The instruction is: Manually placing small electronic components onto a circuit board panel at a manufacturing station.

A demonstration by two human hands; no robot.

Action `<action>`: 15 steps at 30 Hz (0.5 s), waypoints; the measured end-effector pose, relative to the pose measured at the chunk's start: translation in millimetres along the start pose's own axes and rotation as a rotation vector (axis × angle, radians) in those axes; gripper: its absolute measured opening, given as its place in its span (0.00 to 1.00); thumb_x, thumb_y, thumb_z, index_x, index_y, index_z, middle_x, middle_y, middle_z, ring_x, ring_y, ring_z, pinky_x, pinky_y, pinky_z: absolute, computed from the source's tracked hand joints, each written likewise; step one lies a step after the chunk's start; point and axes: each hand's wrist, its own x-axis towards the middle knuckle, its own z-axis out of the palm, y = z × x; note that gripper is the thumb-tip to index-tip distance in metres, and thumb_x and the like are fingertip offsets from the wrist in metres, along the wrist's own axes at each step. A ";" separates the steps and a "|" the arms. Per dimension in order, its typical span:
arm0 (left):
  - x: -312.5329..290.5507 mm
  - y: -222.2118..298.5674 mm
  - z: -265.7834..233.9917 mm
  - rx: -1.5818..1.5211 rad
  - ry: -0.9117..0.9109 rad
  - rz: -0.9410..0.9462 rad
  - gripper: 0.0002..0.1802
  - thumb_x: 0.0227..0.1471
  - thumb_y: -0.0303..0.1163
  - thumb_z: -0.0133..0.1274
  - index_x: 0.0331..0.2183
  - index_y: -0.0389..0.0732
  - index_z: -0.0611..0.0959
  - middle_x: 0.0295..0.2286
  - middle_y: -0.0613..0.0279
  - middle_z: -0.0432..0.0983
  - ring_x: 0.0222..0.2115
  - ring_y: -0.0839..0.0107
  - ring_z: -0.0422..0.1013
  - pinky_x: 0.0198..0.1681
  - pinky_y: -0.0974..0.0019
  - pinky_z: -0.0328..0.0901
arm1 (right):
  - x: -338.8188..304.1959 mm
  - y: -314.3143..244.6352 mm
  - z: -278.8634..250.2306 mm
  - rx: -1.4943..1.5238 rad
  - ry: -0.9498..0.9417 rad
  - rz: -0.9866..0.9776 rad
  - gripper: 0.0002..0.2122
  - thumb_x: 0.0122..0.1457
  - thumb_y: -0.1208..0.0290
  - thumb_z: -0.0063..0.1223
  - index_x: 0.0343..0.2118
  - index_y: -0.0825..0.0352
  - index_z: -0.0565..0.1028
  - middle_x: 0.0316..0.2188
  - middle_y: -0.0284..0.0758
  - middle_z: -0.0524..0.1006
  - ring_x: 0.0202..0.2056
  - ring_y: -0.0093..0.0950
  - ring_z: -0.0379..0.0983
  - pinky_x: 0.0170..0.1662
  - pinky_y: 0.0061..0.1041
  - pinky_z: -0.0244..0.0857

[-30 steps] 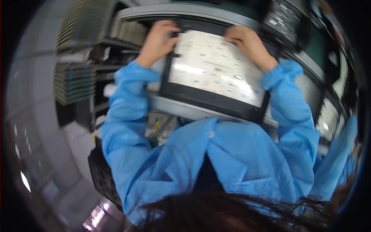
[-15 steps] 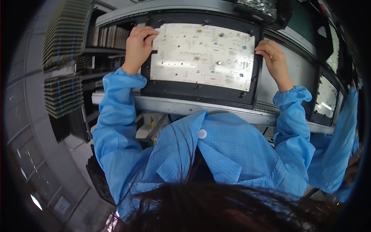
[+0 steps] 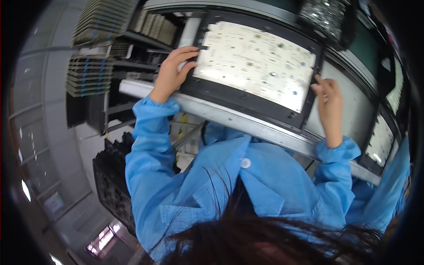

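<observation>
Along the metal rail (image 3: 221, 113), a black frame (image 3: 234, 95) supports the white circuit board (image 3: 256, 62). Left hand (image 3: 171, 76), half open, and right hand (image 3: 330, 99), loosely curled, meet opposite frame edges, probably for balance; whether either grips is unclear.

Left hand (image 3: 170, 75) at nine o'clock and right hand (image 3: 330, 99) at three o'clock touch the frame (image 3: 247, 102) around the board (image 3: 251, 55).

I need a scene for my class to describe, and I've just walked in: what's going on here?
A person in a blue smock is handling a white circuit board set in a black frame beside a metal rail. The left hand, thumb and fingers apart, is at the board's left edge; the right hand is at the frame's right edge. Another framed board lies farther right.
</observation>
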 end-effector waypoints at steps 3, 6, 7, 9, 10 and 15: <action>-5.7 10.3 13.9 0.094 0.166 -0.053 0.16 0.45 0.23 0.62 0.41 0.36 0.83 0.46 0.57 0.76 0.46 0.57 0.72 0.50 0.62 0.66 | -38.4 -22.7 9.0 -0.159 0.084 -0.050 0.15 0.51 0.74 0.65 0.43 0.71 0.79 0.33 0.42 0.74 0.33 0.39 0.72 0.36 0.31 0.67; -5.1 6.7 18.6 0.205 0.234 -0.032 0.15 0.44 0.21 0.62 0.38 0.37 0.84 0.44 0.58 0.77 0.43 0.58 0.72 0.48 0.61 0.66 | -47.6 -27.1 24.9 -0.180 0.225 -0.021 0.14 0.50 0.75 0.66 0.40 0.72 0.79 0.31 0.41 0.75 0.33 0.38 0.72 0.36 0.31 0.66; -3.4 6.5 20.3 0.145 0.238 -0.019 0.14 0.44 0.21 0.62 0.37 0.38 0.84 0.42 0.58 0.78 0.43 0.58 0.72 0.49 0.61 0.66 | -47.2 -23.7 26.9 -0.178 0.271 -0.058 0.11 0.52 0.76 0.65 0.38 0.72 0.80 0.29 0.40 0.75 0.31 0.35 0.71 0.35 0.29 0.66; -0.4 10.1 21.1 0.070 0.243 -0.032 0.13 0.43 0.21 0.62 0.36 0.39 0.85 0.39 0.59 0.80 0.43 0.58 0.72 0.49 0.61 0.65 | -47.4 -24.1 28.9 -0.016 0.284 0.022 0.09 0.53 0.78 0.62 0.38 0.71 0.80 0.30 0.39 0.75 0.29 0.31 0.71 0.34 0.27 0.67; 0.2 11.9 22.6 0.058 0.240 -0.013 0.13 0.43 0.20 0.61 0.35 0.39 0.85 0.39 0.59 0.80 0.43 0.58 0.72 0.49 0.61 0.65 | -47.9 -23.6 29.2 0.070 0.287 0.051 0.08 0.54 0.79 0.60 0.37 0.71 0.80 0.31 0.38 0.76 0.29 0.27 0.71 0.35 0.24 0.67; 3.7 13.9 31.6 -0.030 0.195 0.052 0.12 0.46 0.18 0.58 0.35 0.40 0.85 0.38 0.62 0.81 0.43 0.62 0.72 0.49 0.62 0.64 | -52.2 -20.4 21.1 0.148 0.247 0.038 0.06 0.56 0.80 0.58 0.37 0.70 0.80 0.34 0.37 0.76 0.36 0.28 0.73 0.37 0.22 0.66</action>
